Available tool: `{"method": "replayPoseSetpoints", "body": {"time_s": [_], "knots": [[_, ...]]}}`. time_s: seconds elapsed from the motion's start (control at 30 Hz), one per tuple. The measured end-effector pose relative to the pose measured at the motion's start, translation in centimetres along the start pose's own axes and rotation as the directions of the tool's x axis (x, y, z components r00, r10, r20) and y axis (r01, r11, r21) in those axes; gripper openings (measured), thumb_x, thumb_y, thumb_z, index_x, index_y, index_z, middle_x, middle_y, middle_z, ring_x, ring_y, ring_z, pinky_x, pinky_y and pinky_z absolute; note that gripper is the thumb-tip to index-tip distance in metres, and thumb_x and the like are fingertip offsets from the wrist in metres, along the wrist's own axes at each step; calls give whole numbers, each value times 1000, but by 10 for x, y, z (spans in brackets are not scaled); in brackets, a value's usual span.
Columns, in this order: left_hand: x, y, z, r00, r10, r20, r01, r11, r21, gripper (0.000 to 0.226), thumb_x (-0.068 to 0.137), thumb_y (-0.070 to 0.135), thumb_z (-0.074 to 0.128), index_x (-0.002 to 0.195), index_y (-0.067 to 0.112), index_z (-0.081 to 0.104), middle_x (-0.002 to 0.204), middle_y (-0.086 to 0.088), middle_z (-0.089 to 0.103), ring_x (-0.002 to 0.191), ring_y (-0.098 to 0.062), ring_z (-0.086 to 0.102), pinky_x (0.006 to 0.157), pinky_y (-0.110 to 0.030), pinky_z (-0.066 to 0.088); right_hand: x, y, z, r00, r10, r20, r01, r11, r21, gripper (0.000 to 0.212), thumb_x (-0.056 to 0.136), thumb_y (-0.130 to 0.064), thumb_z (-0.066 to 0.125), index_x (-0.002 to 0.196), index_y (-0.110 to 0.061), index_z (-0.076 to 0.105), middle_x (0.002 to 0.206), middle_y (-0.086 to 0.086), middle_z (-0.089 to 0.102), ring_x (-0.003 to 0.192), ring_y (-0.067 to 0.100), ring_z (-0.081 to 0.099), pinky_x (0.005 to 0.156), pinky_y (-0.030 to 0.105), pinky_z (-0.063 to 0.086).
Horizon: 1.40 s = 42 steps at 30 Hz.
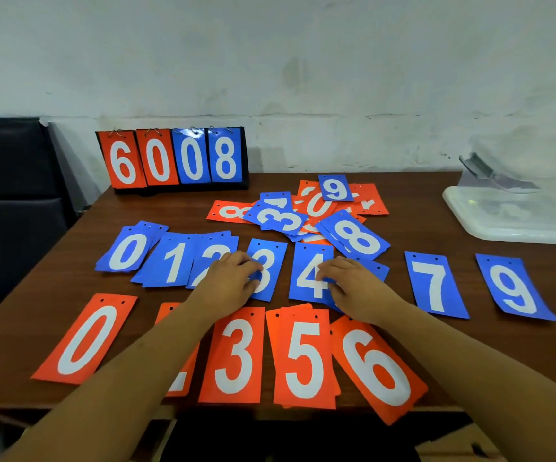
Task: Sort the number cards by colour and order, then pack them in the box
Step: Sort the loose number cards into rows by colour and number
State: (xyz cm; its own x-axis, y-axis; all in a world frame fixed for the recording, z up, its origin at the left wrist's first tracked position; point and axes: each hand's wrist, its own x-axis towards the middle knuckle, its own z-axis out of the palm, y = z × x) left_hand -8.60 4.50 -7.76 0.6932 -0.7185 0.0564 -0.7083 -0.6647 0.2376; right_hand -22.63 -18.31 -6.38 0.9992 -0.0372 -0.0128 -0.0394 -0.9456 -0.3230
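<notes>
Blue number cards lie in a middle row on the brown table: 0 [126, 250], 1 [173, 260], a 2 partly under my left hand, 3 [270, 261], 4 [310, 271], 7 [435, 285] and 9 [513, 288]. Nearer me runs an orange row: 0 [85, 338], 3 [235, 355], 5 [305, 356], 6 [375, 365]; one more orange card is mostly hidden by my left arm. My left hand [228, 280] rests with fingertips on the blue 3. My right hand [351, 285] touches the blue 4's right edge, over another blue card. An unsorted pile [306, 211] lies behind.
A flip scoreboard [173, 160] showing 6008 stands at the back left against the wall. A clear plastic box [510, 211] with its lid raised sits at the back right. A dark chair [13, 181] is left of the table.
</notes>
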Motion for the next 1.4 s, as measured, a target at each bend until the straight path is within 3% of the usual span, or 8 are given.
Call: {"method": "replayPoseSetpoints", "body": {"time_s": [0.17, 0.33, 0.53, 0.77, 0.97, 1.07, 1.23, 1.4], "knots": [[-2, 1, -3, 999, 11, -42, -12, 1000, -18, 41, 97, 37, 52, 137, 28, 52, 137, 3, 45, 128, -15, 38, 106, -34, 37, 4, 1, -2, 998, 57, -19, -56, 998, 42, 34, 94, -9, 49, 120, -27, 61, 144, -8, 48, 141, 13, 31, 115, 35, 29], [16, 0, -18, 984, -21, -176, 1, 994, -108, 33, 95, 33, 56, 126, 23, 59, 129, 4, 52, 121, -14, 46, 98, -31, 42, 30, -3, -26, 973, 169, -159, -144, 977, 156, 27, 96, -13, 53, 121, -20, 59, 128, 0, 55, 115, 15, 54, 90, 28, 48], [81, 9, -20, 953, -221, -208, 168, 955, -246, 21, 94, 26, 59, 110, 14, 62, 114, -5, 54, 101, -20, 55, 84, -31, 47, 88, 7, -40, 930, 322, -177, -300, 944, 136, 35, 94, -21, 59, 127, -12, 52, 135, 7, 48, 118, 21, 51, 92, 30, 45], [152, -9, 1, 914, -398, -84, 394, 917, -54, 74, 85, 55, 64, 138, 10, 40, 138, -18, 45, 127, -35, 42, 100, -43, 41, 152, 24, -27, 967, 242, -83, -240, 970, 30, 63, 90, -39, 64, 143, -15, 40, 147, 7, 42, 131, 24, 43, 103, 36, 41], [160, -22, -1, 891, -341, -301, 247, 918, -309, 51, 86, 17, 70, 132, 11, 47, 126, -13, 50, 117, -29, 48, 92, -32, 40, 166, 42, -8, 982, 150, -117, -162, 982, -93, 58, 90, -47, 61, 139, -20, 47, 136, 4, 52, 124, 22, 49, 102, 38, 45], [157, -29, -20, 824, -479, -303, 174, 723, -668, 36, 90, 13, 66, 122, 10, 52, 107, -1, 60, 92, -13, 60, 72, -20, 43, 166, 48, -13, 963, 162, -217, -161, 987, 22, 55, 93, -39, 60, 139, -13, 47, 139, 8, 47, 126, 24, 46, 104, 37, 42], [143, -37, -41, 792, -611, -2, 39, 54, -998, 12, 92, 17, 65, 102, 10, 65, 94, 0, 74, 62, -5, 66, 56, -21, 47, 165, 52, -18, 965, 226, -131, -239, 967, -91, 54, 90, -51, 59, 126, -10, 54, 125, 9, 57, 110, 25, 55, 92, 36, 48], [118, -37, -45, 837, -542, 78, 2, -139, -990, 15, 92, 18, 65, 106, 15, 69, 103, -6, 75, 90, -24, 74, 75, -41, 60, 168, 40, -17, 976, 182, -117, -205, 952, -227, 38, 96, -41, 53, 120, -12, 60, 115, 8, 62, 102, 22, 59, 87, 32, 48]]}}
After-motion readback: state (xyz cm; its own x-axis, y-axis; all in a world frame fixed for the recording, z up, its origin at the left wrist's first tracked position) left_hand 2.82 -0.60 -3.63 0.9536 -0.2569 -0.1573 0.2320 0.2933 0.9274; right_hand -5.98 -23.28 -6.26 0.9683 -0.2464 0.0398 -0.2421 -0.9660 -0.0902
